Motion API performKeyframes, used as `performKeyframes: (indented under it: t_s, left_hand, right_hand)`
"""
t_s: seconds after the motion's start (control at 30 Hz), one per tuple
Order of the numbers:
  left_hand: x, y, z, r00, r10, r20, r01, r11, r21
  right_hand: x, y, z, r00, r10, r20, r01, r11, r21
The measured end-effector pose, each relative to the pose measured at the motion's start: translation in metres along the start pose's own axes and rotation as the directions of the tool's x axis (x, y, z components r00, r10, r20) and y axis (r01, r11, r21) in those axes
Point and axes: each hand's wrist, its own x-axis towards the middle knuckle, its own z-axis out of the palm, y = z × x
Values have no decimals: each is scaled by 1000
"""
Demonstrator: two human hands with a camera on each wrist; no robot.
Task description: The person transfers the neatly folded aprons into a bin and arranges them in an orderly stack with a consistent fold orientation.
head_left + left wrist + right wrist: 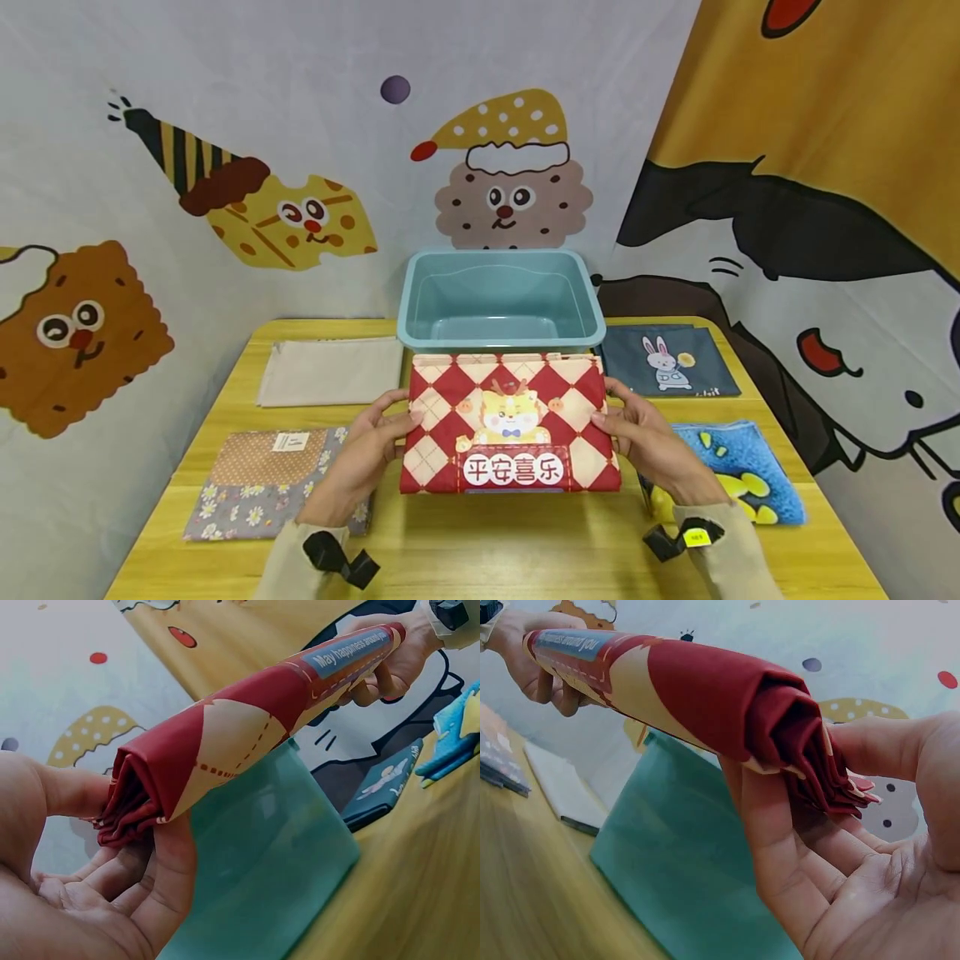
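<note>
One left hand [367, 450]: pinching the left end of the red cloth [510, 427], thumb to one side, fingers to the other.

One right hand [651, 437]: pinching the opposite end in the same way. The matched grip probably keeps the layers together and the span straight.

One red cloth, folded into a layered oblong: between the two hands, raised off the worktop [517, 554]. Printed face turned to the wearer; characters read upright. Layers show at both ends, bunched between thumb and fingers.

Two wrist straps, dark: left strap [339, 558] and right strap [684, 539], each just behind its hand, presumably so that each camera looks at its own hand's work.

One floral cloth [236, 492], flat: left of the left hand, partly covered by that forearm.

One blue cloth [757, 467]: right of the right hand, partly hidden by it.

One beige cloth [330, 372], folded flat: beyond the left hand, to its left.

One rabbit cloth [667, 362], folded, print upward: beyond the right hand.

One tub [495, 292], pale blue, mouth up: beyond both hands, midway between them. The side cloths seem spread in pairs to leave the middle to the hands and tub.
</note>
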Motion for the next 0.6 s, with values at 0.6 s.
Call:
performKeyframes:
  t_s: [0.6]
  left_hand:
    - [32, 43, 4, 996, 57, -63, -52, 996, 73]
  right_hand:
    - [25, -36, -5, 996, -58, -69, 57, 998, -21]
